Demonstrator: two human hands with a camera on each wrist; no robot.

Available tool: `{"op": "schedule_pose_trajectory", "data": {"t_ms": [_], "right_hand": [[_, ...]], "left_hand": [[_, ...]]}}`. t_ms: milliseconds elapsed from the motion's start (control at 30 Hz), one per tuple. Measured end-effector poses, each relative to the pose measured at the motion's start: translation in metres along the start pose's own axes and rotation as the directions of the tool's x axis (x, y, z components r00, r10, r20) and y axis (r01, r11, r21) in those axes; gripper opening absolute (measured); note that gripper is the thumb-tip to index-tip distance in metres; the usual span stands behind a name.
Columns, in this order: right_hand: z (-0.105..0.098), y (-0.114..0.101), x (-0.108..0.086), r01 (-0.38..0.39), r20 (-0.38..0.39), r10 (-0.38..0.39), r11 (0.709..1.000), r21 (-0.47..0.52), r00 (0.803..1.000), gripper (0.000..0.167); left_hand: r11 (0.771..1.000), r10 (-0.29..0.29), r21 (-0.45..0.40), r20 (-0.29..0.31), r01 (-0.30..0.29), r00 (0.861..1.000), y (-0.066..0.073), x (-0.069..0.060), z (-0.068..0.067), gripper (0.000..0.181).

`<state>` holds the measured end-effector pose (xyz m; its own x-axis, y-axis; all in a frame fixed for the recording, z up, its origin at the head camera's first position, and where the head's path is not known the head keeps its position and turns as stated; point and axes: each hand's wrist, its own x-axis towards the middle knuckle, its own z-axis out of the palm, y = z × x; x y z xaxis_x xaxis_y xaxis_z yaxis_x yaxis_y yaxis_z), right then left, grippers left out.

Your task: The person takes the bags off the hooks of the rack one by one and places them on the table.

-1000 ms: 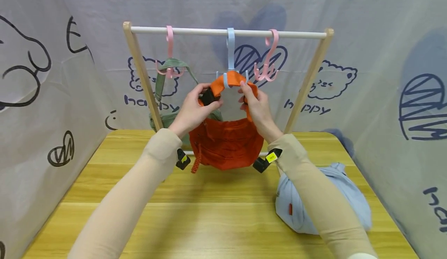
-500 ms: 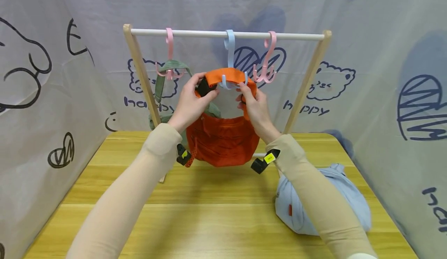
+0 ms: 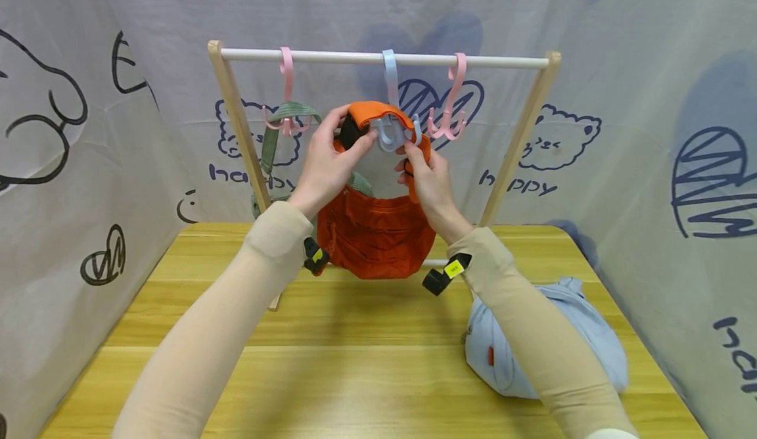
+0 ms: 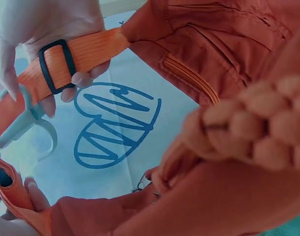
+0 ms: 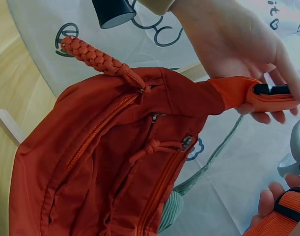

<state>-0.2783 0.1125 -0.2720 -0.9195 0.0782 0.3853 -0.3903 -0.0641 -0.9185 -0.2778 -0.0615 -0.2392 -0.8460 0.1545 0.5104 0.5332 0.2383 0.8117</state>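
Observation:
An orange-red bag [image 3: 378, 238] hangs in the air below its orange strap [image 3: 374, 109]. My left hand [image 3: 326, 163] grips the strap's left side at a black buckle [image 3: 351, 131]; my right hand [image 3: 436, 186] pinches the right side, where the left wrist view shows a black slider [image 4: 57, 66]. The strap arches across the front of the light blue hook's stem [image 3: 390, 81], with the hook's prongs just below the arch. In the right wrist view the bag's braided pull [image 5: 98, 57] stands out from its zip. Whether the strap rests on a prong, I cannot tell.
A rack with a white rod [image 3: 337, 56] and wooden posts stands on the wooden table [image 3: 355, 373]. Pink hooks hang either side; a green strap [image 3: 270, 150] loops over the left one [image 3: 287, 81]. A light blue bag [image 3: 568, 334] lies at the right, partly under my right forearm.
The strap's arch and my left hand have risen, and the bag has come up slightly. The blue hook's prongs now show inside the arch. Both hands keep their hold.

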Motion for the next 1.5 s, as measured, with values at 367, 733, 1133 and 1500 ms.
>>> {"op": "schedule_pose_trajectory", "data": {"t_ms": [367, 733, 1133, 1500], "right_hand": [[-0.001, 0.002, -0.002, -0.014, 0.022, 0.013, 1.000, 0.029, 1.000, 0.027], [-0.006, 0.002, -0.003, 0.007, 0.068, -0.007, 1.000, 0.004, 0.998, 0.029], [-0.011, 0.001, -0.004, -0.002, 0.107, 0.004, 1.000, -0.015, 0.994, 0.033], [-0.012, 0.002, -0.004, -0.010, 0.121, 0.011, 1.000, -0.007, 0.993, 0.026]], "left_hand": [[1.000, 0.024, -0.021, 0.097, -0.022, 0.995, -0.005, -0.011, 0.008, 0.055], [0.998, 0.028, 0.057, 0.052, -0.031, 0.998, -0.009, -0.012, 0.021, 0.043], [1.000, 0.004, 0.013, -0.004, -0.004, 1.000, -0.008, -0.011, 0.028, 0.028], [0.998, -0.003, 0.066, -0.027, 0.005, 1.000, -0.009, -0.011, 0.031, 0.029]]}}
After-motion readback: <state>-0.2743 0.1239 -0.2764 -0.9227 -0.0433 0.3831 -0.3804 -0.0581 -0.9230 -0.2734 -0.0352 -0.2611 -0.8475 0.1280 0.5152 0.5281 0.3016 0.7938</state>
